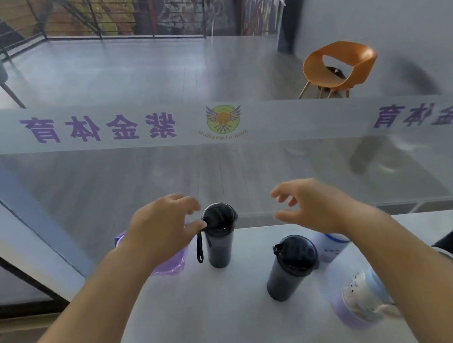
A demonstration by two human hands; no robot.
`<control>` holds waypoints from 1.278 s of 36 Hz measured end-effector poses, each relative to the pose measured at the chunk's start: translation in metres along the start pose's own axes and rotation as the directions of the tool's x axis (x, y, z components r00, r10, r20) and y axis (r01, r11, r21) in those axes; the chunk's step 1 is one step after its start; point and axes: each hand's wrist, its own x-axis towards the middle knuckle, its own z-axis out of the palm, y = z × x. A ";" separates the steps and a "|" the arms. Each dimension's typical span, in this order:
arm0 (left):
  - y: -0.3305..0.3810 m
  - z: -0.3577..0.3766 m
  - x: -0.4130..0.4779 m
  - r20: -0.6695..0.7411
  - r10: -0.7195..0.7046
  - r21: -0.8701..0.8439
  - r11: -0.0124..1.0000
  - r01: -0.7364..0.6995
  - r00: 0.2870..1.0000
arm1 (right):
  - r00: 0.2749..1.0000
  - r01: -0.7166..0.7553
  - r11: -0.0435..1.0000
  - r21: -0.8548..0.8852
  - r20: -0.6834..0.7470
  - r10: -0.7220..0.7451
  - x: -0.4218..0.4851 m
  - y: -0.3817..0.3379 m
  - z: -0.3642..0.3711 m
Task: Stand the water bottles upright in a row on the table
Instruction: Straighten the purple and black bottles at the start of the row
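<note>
A single wide-angle view is taken from the wearer's head, aimed forward and down over both forearms. The tabletop [240,328] is seen from close above, filling the lower frame below and behind the fingers [192,204]. Beyond the fingers a glass partition [163,179] is faced, and the floor past it is seen farther off, with straight edges bent by the lens.

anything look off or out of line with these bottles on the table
Nothing is spilled or visibly damaged. The black bottle with the strap and the second dark bottle both stand upright, but the second stands nearer the camera, so they form no straight row. A purple bottle is mostly hidden behind the left hand.
</note>
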 end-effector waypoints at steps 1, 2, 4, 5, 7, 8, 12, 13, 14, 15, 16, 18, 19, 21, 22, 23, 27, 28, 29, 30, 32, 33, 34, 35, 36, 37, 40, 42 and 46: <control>0.008 0.002 -0.001 0.008 0.014 0.004 1.000 -0.014 1.000 | 1.000 -0.015 1.000 -0.001 0.004 0.015 -0.007 0.008 0.000; 0.016 0.005 -0.002 0.021 0.031 0.012 0.999 -0.031 0.999 | 1.000 -0.030 1.000 -0.005 0.008 0.030 -0.015 0.017 -0.001; 0.034 0.010 -0.005 0.056 0.046 0.010 0.999 -0.047 0.997 | 0.998 -0.062 0.998 -0.016 0.020 0.063 -0.028 0.034 0.000; 0.042 0.013 -0.005 0.075 0.054 -0.004 0.999 -0.053 0.996 | 0.997 -0.077 0.997 -0.020 0.024 0.077 -0.034 0.043 0.000; 0.058 0.020 -0.004 0.114 0.080 -0.033 0.997 -0.076 0.990 | 0.994 -0.105 0.994 -0.034 0.025 0.105 -0.046 0.060 -0.001; 0.066 0.024 -0.003 0.140 0.088 -0.035 0.996 -0.084 0.986 | 0.993 -0.116 0.993 -0.038 0.025 0.117 -0.050 0.068 -0.001; 0.099 0.041 0.002 0.223 0.134 -0.074 0.990 -0.120 0.966 | 0.985 -0.169 0.986 -0.005 0.021 0.169 -0.064 0.097 -0.001; 0.107 0.046 0.004 0.239 0.145 -0.091 0.988 -0.127 0.960 | 0.984 -0.179 0.984 -0.005 0.022 0.179 -0.066 0.103 -0.002; 0.115 0.050 0.006 0.261 0.152 -0.108 0.986 -0.128 0.953 | 0.982 -0.185 0.983 -0.011 0.024 0.185 -0.067 0.109 -0.002; 0.122 0.055 0.007 0.288 0.155 -0.126 0.984 -0.123 0.945 | 0.981 -0.190 0.982 -0.020 0.027 0.190 -0.067 0.115 -0.003; 0.128 0.060 0.009 0.320 0.154 -0.144 0.983 -0.113 0.935 | 0.981 -0.191 0.981 -0.029 0.029 0.192 -0.067 0.120 -0.003; 0.138 0.068 0.011 0.380 0.152 -0.180 0.980 -0.088 0.913 | 0.982 -0.186 0.981 -0.045 0.034 0.188 -0.066 0.130 -0.003; 0.143 0.072 0.011 0.404 0.150 -0.194 0.978 -0.076 0.902 | 0.982 -0.183 0.982 -0.052 0.041 0.185 -0.064 0.134 -0.002; 0.150 0.079 0.011 0.446 0.145 -0.205 0.977 -0.057 0.883 | 0.984 -0.168 0.984 -0.062 0.058 0.171 -0.060 0.140 -0.001; 0.153 0.082 0.011 0.463 0.143 -0.200 0.978 -0.054 0.875 | 0.984 -0.159 0.985 -0.068 0.065 0.163 -0.057 0.142 0.000; 0.156 0.084 0.011 0.478 0.138 -0.191 0.980 -0.051 0.868 | 0.986 -0.149 0.986 -0.076 0.069 0.154 -0.054 0.145 0.002; 0.162 0.090 0.012 0.514 0.090 -0.161 0.987 -0.007 0.853 | 0.992 -0.092 0.993 -0.071 0.085 0.098 -0.040 0.151 0.009; 0.163 0.091 0.012 0.516 0.081 -0.154 0.988 0.000 0.853 | 0.992 -0.074 0.995 -0.068 0.093 0.080 -0.036 0.152 0.011; 0.164 0.091 0.013 0.516 0.074 -0.148 0.989 0.003 0.853 | 0.993 -0.055 0.996 -0.069 0.103 0.062 -0.033 0.153 0.013; 0.165 0.091 0.013 0.520 0.068 -0.141 0.990 0.007 0.851 | 0.993 -0.037 0.997 -0.071 0.113 0.045 -0.030 0.154 0.015; 0.167 0.091 0.015 0.531 0.056 -0.132 0.991 0.017 0.845 | 0.991 -0.015 0.997 -0.072 0.134 0.024 -0.025 0.155 0.018; 0.167 0.091 0.016 0.536 0.049 -0.127 0.992 0.023 0.843 | 0.989 -0.008 0.997 -0.074 0.146 0.019 -0.023 0.155 0.019; 0.167 0.091 0.017 0.538 0.043 -0.118 0.993 0.024 0.842 | 0.987 -0.005 0.997 -0.077 0.157 0.017 -0.021 0.155 0.020; 0.167 0.092 0.017 0.536 0.042 -0.109 0.994 0.020 0.843 | 0.986 -0.003 0.997 -0.078 0.165 0.016 -0.020 0.155 0.022; 0.167 0.092 0.018 0.531 0.040 -0.098 0.995 0.015 0.846 | 0.986 0.000 0.997 -0.079 0.167 0.014 -0.018 0.155 0.023; 0.167 0.093 0.018 0.525 0.037 -0.091 0.996 0.013 0.850 | 0.986 0.002 0.997 -0.078 0.164 0.011 -0.017 0.155 0.024; 0.166 0.093 0.022 0.492 0.016 -0.070 0.997 0.021 0.871 | 0.989 -0.006 0.998 -0.070 0.148 0.016 -0.015 0.153 0.025; 0.164 0.091 0.028 0.465 0.016 -0.064 0.998 0.016 0.885 | 0.990 -0.018 0.998 -0.056 0.138 0.026 -0.014 0.152 0.024; 0.160 0.084 0.046 0.424 -0.004 -0.059 0.998 0.032 0.906 | 0.991 -0.034 0.999 -0.039 0.130 0.039 -0.011 0.151 0.024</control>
